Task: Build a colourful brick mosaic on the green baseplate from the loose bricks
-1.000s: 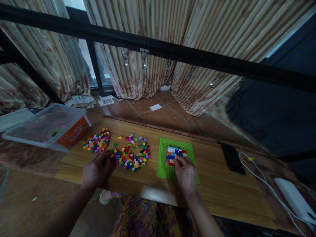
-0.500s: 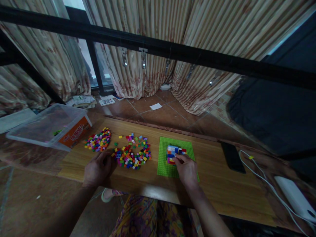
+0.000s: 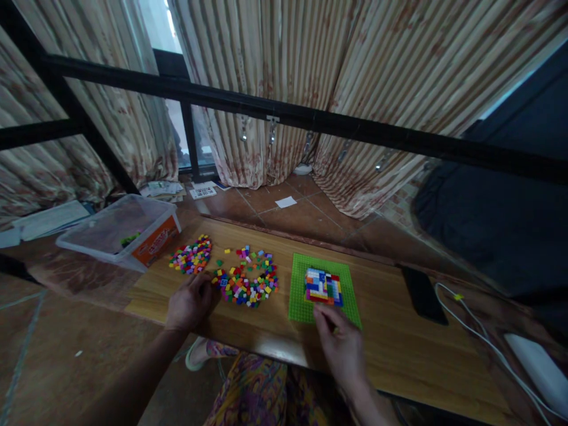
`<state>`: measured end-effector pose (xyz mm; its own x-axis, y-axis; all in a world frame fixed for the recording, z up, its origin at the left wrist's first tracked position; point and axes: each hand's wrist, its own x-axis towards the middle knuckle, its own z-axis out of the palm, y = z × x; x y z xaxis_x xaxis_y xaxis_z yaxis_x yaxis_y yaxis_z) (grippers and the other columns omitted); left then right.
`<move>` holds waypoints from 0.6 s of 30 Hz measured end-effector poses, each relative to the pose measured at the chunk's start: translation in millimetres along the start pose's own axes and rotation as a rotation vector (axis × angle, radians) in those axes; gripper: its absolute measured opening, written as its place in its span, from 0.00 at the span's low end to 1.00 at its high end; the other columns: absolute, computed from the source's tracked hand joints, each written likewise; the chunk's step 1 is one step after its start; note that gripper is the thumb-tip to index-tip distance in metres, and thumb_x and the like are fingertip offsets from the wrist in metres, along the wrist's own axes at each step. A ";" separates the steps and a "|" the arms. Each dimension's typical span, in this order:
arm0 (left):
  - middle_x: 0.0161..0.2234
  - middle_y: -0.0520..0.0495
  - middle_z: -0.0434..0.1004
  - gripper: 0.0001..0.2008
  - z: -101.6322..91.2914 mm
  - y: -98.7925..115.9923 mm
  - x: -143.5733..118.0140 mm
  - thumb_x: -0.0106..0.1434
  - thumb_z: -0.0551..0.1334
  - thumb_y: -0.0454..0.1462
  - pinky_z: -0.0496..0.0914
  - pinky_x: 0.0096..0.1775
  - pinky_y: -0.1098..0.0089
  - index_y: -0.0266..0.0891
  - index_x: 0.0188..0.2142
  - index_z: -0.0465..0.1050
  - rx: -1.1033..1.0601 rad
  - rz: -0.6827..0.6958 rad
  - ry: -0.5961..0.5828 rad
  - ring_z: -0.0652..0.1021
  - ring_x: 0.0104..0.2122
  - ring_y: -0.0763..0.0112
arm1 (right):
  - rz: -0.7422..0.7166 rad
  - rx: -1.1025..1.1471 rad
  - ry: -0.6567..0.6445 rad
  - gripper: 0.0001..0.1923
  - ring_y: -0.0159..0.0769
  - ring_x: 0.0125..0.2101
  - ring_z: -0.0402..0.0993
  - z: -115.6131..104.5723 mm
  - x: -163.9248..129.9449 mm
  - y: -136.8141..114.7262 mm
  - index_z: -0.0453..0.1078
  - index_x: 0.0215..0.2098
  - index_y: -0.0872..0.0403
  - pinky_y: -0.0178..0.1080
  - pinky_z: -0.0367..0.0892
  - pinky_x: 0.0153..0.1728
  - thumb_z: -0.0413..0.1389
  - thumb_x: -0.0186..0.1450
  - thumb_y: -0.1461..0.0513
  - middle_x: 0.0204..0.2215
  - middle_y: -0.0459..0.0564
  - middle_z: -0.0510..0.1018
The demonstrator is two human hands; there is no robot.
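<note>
While the right hand [image 3: 344, 349] hovers over the near edge of the green baseplate [image 3: 299, 299], its fingers are loosely curled and I cannot tell whether they pinch anything. At 12 o'clock from it, a block of joined bricks [image 3: 323, 286] sits on the plate, apart from the fingertips. At 9 o'clock, the left hand [image 3: 190, 302] rests palm down on the bench [image 3: 399, 337], fingers relaxed, just touching the near heap of loose bricks [image 3: 248, 283]; a second heap [image 3: 191, 258] lies at 11 o'clock from that hand. Bare wood runs between baseplate and phone [image 3: 421, 287] at 3 o'clock, and along the near edge. A white cable [image 3: 483, 340] trails off the right end. Off the left end, a clear plastic box [image 3: 119, 229] overhangs the corner. Beyond the far edge lie tiled floor [image 3: 284, 216], striped curtains [image 3: 284, 83] and a black rail [image 3: 310, 121].
</note>
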<state>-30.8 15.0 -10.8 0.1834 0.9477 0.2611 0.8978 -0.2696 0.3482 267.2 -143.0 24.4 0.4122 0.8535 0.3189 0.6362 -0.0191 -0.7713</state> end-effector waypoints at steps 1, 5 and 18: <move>0.41 0.47 0.77 0.14 0.3 -0.3 0.1 0.64 0.50 0.42 0.67 0.31 0.72 0.42 0.41 0.71 0.001 -0.003 0.003 0.78 0.36 0.67 | -0.025 0.020 -0.084 0.11 0.35 0.34 0.77 5.2 -10.0 -5.5 0.75 0.38 0.51 0.35 0.70 0.36 0.51 0.66 0.57 0.34 0.50 0.80; 0.41 0.47 0.77 0.13 0.7 -0.9 -0.3 0.64 0.51 0.42 0.68 0.33 0.71 0.42 0.42 0.71 -0.008 0.004 0.005 0.78 0.37 0.67 | -0.088 0.076 -0.283 0.11 0.32 0.31 0.76 28.7 -35.8 -22.3 0.75 0.38 0.49 0.31 0.69 0.31 0.50 0.67 0.61 0.30 0.46 0.78; 0.39 0.46 0.77 0.11 -1.1 3.3 -2.2 0.63 0.52 0.39 0.70 0.37 0.70 0.42 0.40 0.71 -0.088 -0.021 -0.014 0.78 0.38 0.66 | -0.108 -0.017 -0.347 0.11 0.34 0.34 0.75 70.8 -6.0 -20.6 0.74 0.38 0.49 0.34 0.68 0.37 0.49 0.66 0.62 0.32 0.46 0.78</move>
<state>-28.6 11.8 -9.2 0.1713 0.9555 0.2402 0.8629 -0.2632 0.4315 205.5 -110.9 -0.7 0.0981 0.9768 0.1903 0.6760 0.0750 -0.7331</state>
